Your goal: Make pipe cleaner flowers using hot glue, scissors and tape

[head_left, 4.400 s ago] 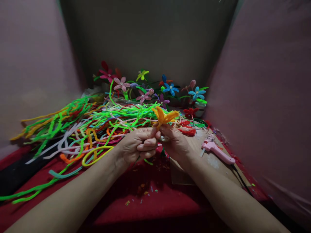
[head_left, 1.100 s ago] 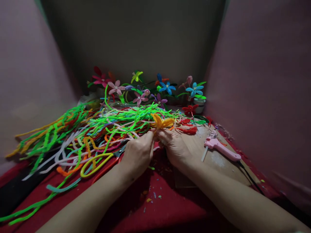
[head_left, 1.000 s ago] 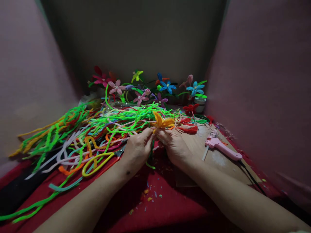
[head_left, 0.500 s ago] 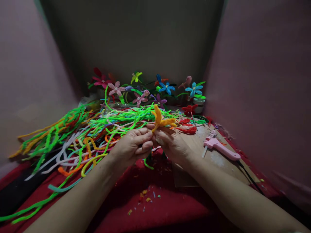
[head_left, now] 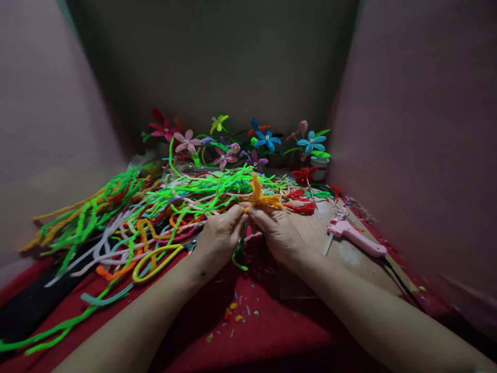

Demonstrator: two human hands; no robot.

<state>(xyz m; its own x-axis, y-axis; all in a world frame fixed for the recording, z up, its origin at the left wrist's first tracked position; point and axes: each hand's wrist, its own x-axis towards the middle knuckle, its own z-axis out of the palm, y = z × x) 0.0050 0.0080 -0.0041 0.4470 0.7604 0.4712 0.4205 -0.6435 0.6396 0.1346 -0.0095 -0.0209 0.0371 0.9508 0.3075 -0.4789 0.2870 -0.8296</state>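
Between my two hands is an orange pipe-cleaner flower (head_left: 261,196), its petals pointing up and to the right. My left hand (head_left: 224,228) is closed, with thumb and fingers pinching the flower's base. From the other side my right hand (head_left: 277,230) grips the same base, thumb on top, below the petals. A dark green pipe-cleaner piece (head_left: 239,254) shows below the hands; whether it joins the flower is hidden. Just left of my left hand lie yellow-handled scissors (head_left: 157,259).
A heap of pipe cleaners (head_left: 202,189) spreads left and behind. Several finished flowers (head_left: 267,140) stand along the back. At right, a pink glue gun (head_left: 357,238) rests on a board (head_left: 310,243). Scraps litter the red cloth (head_left: 256,347). A white jar (head_left: 320,168) stands behind.
My left hand has turned over, its back now facing up, still pinching the flower's base. The flower has shifted slightly right and down. More of the scissors shows.
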